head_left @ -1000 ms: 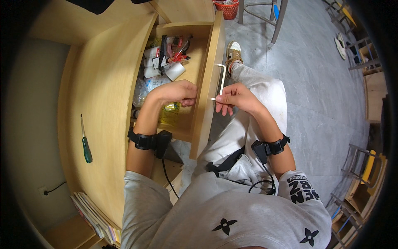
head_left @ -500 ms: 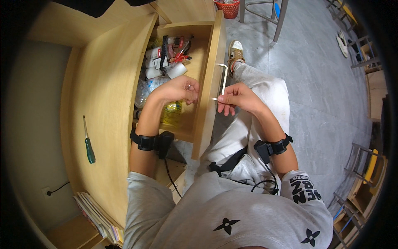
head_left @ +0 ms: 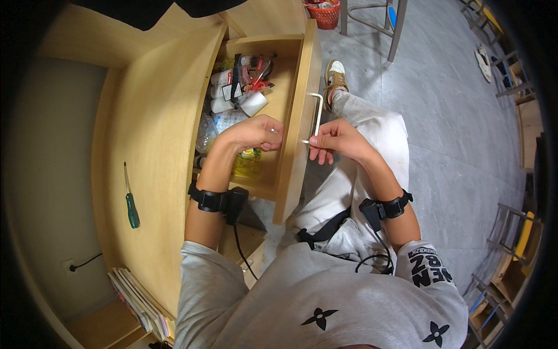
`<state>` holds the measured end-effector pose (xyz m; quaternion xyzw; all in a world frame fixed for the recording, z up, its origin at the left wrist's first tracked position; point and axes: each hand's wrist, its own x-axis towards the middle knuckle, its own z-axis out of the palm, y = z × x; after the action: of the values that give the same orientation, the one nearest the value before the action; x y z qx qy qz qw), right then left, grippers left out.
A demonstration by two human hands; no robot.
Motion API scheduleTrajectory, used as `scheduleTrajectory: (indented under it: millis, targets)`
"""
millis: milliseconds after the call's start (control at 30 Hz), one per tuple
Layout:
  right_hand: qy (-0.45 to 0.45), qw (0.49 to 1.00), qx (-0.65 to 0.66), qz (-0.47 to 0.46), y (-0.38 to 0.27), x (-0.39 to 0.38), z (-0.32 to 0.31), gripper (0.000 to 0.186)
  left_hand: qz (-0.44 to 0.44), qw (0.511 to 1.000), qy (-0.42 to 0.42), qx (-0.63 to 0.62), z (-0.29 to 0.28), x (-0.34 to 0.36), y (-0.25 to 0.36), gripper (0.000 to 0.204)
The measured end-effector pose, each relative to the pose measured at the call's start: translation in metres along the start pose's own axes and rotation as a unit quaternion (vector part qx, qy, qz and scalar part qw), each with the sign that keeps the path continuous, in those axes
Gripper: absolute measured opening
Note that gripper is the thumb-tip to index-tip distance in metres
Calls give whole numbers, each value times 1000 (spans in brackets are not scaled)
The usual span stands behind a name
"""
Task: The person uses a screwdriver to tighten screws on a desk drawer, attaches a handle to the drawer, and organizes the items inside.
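A wooden drawer (head_left: 289, 192) is pulled out from the desk, with a white bar handle (head_left: 318, 110) along the outside of its front panel. My right hand (head_left: 340, 141) pinches the handle's near end between thumb and fingers, where it meets the panel. Inside the drawer, my left hand (head_left: 258, 134) is closed, its curled fingertips close to the panel's inner face, opposite the right hand. Whatever the left fingers hold, if anything, is hidden. White bottles (head_left: 254, 104), clear plastic packaging (head_left: 205, 132) and a yellow bag (head_left: 246, 167) lie in the drawer beside the left hand.
A green-handled screwdriver (head_left: 132, 210) lies on the wooden desktop (head_left: 157, 139) at left. Books (head_left: 136, 299) stand at the lower left. My legs (head_left: 372, 125) are right of the drawer. A red basket (head_left: 323, 16) and a metal-legged stool (head_left: 395, 35) stand beyond.
The whole view has shifted slightly. My left fingertips have moved a little closer to the inside of the drawer front. The right hand keeps its grip at the handle's end.
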<state>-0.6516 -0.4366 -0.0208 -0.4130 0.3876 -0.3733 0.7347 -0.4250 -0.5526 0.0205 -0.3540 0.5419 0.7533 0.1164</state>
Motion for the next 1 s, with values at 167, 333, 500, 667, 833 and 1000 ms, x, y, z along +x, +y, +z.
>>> scheduleTrajectory:
  millis: [167, 333, 500, 667, 833, 1000]
  targets:
    - [-3, 1000, 4, -4, 1, 2, 1, 28, 33, 996, 43, 64, -1, -4, 4, 6]
    - [3, 1000, -8, 0, -2, 1, 1, 27, -30, 999, 13, -26, 3, -5, 6, 17]
    - [-13, 1000, 2, -8, 2, 2, 0, 26, -73, 996, 56, 2, 19, -8, 17, 24]
    - [-15, 1000, -15, -18, 1, 1, -2, 27, -82, 993, 87, 11, 33, -13, 27, 21]
    - [-14, 1000, -4, -23, 2, 1, -4, 29, -43, 993, 106, 10, 39, -15, 24, 13]
    - [-16, 1000, -18, -18, 3, 3, -4, 29, 86, 983, 152, 48, 35, -14, 9, 4]
